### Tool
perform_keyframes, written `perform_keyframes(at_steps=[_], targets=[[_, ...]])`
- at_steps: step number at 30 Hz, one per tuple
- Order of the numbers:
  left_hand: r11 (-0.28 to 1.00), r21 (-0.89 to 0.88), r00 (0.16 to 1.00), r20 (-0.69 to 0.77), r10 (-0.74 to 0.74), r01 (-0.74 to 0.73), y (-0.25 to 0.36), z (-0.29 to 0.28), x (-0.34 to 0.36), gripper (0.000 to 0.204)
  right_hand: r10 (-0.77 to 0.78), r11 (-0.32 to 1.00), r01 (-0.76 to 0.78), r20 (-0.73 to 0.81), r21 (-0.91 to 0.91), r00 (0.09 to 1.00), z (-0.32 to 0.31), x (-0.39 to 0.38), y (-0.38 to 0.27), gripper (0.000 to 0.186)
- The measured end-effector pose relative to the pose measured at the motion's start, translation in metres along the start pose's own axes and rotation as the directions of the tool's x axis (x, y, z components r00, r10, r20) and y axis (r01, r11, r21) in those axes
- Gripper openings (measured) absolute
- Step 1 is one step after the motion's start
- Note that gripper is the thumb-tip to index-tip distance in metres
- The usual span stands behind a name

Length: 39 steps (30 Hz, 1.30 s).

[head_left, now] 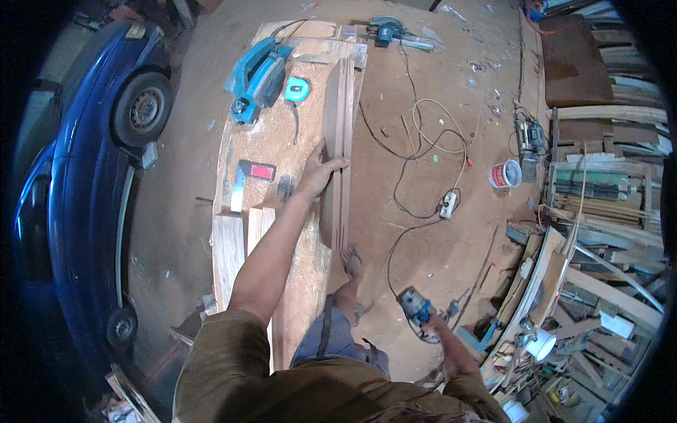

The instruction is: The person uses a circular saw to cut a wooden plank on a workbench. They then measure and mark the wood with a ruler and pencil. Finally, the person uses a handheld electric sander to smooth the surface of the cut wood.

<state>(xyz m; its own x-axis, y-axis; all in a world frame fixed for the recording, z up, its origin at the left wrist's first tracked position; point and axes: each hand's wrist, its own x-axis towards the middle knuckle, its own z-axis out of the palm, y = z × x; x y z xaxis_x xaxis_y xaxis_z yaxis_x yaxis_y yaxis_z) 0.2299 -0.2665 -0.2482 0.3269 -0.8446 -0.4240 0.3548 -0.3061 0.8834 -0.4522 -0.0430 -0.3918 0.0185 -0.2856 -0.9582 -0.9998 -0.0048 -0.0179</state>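
A long brown wooden piece (340, 204) with grooves along it lies lengthwise on the right side of the workbench (305, 247). My left hand (321, 173) grips it near its middle, the thumb laid over the top and the fingers on the left side. Low on the right, away from the bench, my right hand (435, 326) is closed round a blue and grey corded power tool (412, 304), whose exact kind I cannot make out. Left of the wood, a try square (260, 171), a turquoise tape measure (297, 89) and a blue electric planer (259, 81) rest on the bench.
A circular saw (386, 32) sits beyond the bench's far end. Cables snake over the sandy floor (381, 261) to a white socket strip (448, 204). A bucket (505, 174) stands near stacked timber (613, 211) on the right. A blue car (77, 183) is on the left.
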Motion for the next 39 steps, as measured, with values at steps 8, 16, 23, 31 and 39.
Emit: perform_keyframes(at_steps=[8,16,23,31,39], targets=[[0.998,-0.049,0.998,-0.042,-0.043,0.041,0.022,0.013,-0.027,0.092,0.094,0.996,-0.094,-0.028,-0.005,0.995,0.031,-0.089,0.019,0.056],[0.900,-0.345,0.961,0.026,-0.274,0.266,0.031,0.018,0.000,0.079,0.086,0.996,-0.084,-0.105,0.018,0.991,-0.019,-0.114,-0.017,0.054],[0.877,-0.454,0.964,-0.265,0.035,-0.157,0.061,0.041,-0.026,0.034,0.035,0.995,-0.051,-0.174,-0.091,0.984,-0.053,-0.098,-0.048,0.055],[0.883,-0.037,0.787,-0.472,0.397,-0.467,0.190,0.016,-0.100,0.075,0.014,0.997,-0.028,-0.211,-0.067,0.977,-0.075,-0.091,-0.078,0.060],[0.900,-0.096,0.778,-0.546,0.309,-0.425,0.082,0.050,-0.183,0.088,-0.059,0.997,0.050,-0.139,-0.065,0.989,-0.069,-0.080,-0.074,0.059]])
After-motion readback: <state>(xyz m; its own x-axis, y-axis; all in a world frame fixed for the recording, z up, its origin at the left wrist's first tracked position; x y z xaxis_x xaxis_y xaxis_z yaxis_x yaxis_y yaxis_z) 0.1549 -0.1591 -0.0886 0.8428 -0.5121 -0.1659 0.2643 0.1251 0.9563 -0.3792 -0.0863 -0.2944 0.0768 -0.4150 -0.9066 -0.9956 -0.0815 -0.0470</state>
